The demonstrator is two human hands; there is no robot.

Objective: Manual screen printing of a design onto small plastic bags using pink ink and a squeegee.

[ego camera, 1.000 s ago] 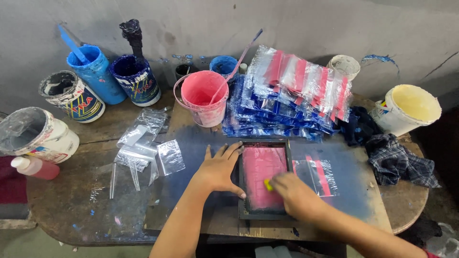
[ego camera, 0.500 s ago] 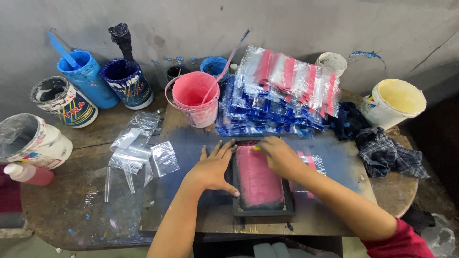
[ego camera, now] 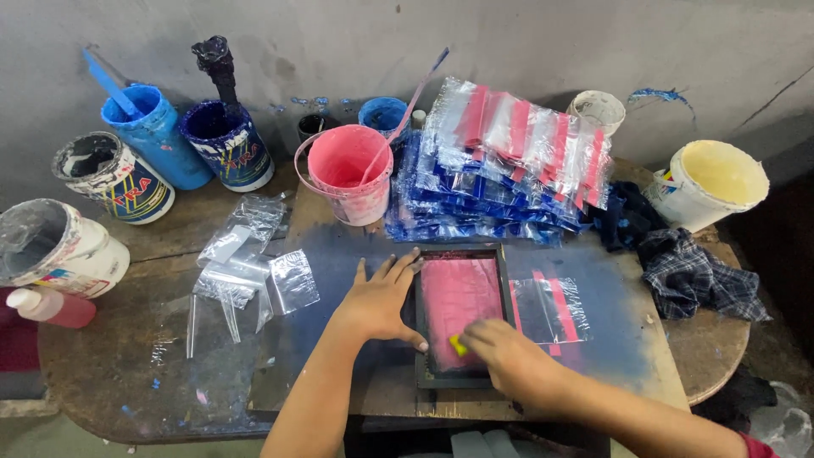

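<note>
Head view: a round table (ego camera: 110, 373) seen from above.
Left hand (ego camera: 381, 301): open, fingers spread, pressed flat on the left edge of the frame (ego camera: 462, 318).
Right hand (ego camera: 500, 356): curled shut on a small yellow squeegee (ego camera: 459, 345), at the frame's near end.
Frame: dark, pink ink inside, lying on the table's blue-stained middle.
Just right: clear bag (ego camera: 555, 309) with a pink stripe.
Behind: pink bucket (ego camera: 348, 174), stack of bags (ego camera: 500, 170).

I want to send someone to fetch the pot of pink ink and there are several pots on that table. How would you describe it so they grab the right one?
Start at the round wooden table against the grey wall and go to the row of pots along its back. The pink bucket stands mid-row, left of the stack of printed bags. It alone is pink inside and out, with a stirring stick leaning in it.
</note>
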